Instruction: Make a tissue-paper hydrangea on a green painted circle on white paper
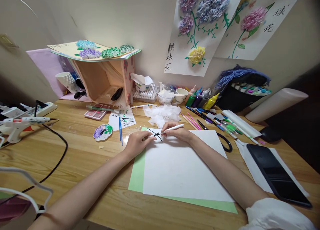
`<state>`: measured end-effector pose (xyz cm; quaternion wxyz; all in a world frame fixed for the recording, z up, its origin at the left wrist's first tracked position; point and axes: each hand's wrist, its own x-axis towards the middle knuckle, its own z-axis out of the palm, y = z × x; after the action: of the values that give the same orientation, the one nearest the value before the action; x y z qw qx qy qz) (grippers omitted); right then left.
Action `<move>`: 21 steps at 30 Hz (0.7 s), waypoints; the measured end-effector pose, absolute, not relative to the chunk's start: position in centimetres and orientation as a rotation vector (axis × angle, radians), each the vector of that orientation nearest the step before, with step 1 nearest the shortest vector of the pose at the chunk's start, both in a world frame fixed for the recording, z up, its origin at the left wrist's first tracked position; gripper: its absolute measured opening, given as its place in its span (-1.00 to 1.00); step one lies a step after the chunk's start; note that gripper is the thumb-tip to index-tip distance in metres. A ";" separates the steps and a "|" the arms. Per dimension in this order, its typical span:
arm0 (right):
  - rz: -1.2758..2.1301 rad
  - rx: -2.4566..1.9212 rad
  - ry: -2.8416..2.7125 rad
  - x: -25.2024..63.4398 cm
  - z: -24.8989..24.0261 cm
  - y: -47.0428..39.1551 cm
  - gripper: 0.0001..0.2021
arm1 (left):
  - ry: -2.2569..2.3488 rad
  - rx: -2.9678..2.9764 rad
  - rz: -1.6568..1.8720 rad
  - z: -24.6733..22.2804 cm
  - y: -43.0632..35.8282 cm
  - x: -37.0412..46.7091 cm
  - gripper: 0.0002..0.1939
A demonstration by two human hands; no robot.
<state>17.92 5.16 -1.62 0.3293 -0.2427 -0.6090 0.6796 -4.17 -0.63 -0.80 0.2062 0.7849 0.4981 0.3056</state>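
My right hand point(176, 131) is closed around a slim white marker point(178, 127) with a black section near its left end. My left hand point(140, 143) pinches the marker's left end; whether a cap is there I cannot tell. Beneath both hands lies a white sheet of paper point(185, 170) on top of a green sheet point(137, 171). Thin black curved strokes show near the sheet's top left, right by the fingertips. Black-handled scissors point(226, 141) lie partly under the paper's right edge.
A phone point(277, 176) rests on tissue at right. Behind the paper are crumpled tissue point(162, 113), paint bottles point(205, 98) and several pens. Toward the left lie a flower-shaped palette point(103, 132), blue brushes point(120, 128), a glue gun point(25, 123) with its cable, and an open box point(100, 78).
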 end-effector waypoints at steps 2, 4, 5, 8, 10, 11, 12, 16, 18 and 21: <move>1.746 -0.653 -1.631 17.8 -1.4 5.1 -0.84 | 1.395 2.198 0.834 -0.7 -0.7 -4.1 -0.71; 1.709 -0.658 -1.661 17.7 -1.0 5.0 -0.83 | 1.422 2.203 0.822 -0.6 -0.8 -4.2 -0.70; 1.694 -0.658 -1.673 17.7 -0.8 4.9 -0.83 | 1.437 2.203 0.816 -0.5 -0.8 -4.2 -0.69; 1.661 -0.664 -1.721 17.6 -0.2 4.7 -0.81 | 1.461 2.194 0.781 0.0 -1.0 -4.3 -0.69; 1.646 -0.667 -1.786 17.5 0.1 4.5 -0.80 | 1.437 2.189 0.730 0.4 -1.1 -4.4 -0.69; 1.636 -0.667 -1.828 17.4 0.3 4.5 -0.79 | 1.411 2.180 0.706 0.6 -1.1 -4.4 -0.69; 1.624 -0.664 -1.870 17.3 0.5 4.4 -0.79 | 1.376 2.160 0.688 0.8 -1.2 -4.4 -0.68; 1.602 -0.649 -1.935 16.9 1.4 3.9 -0.79 | 1.220 1.920 0.670 1.5 -1.3 -4.5 -0.65; 1.586 -0.635 -1.954 16.7 2.0 3.5 -0.80 | 1.146 1.795 0.655 1.8 -1.4 -4.6 -0.63; 1.501 -0.571 -2.078 16.6 2.9 2.8 -0.80 | 1.020 1.668 0.582 1.9 -1.6 -4.8 -0.60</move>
<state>16.62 2.84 2.87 0.2551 -0.2105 -0.7651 0.5526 -4.78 -1.60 1.91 0.5235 0.6967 0.4261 0.2429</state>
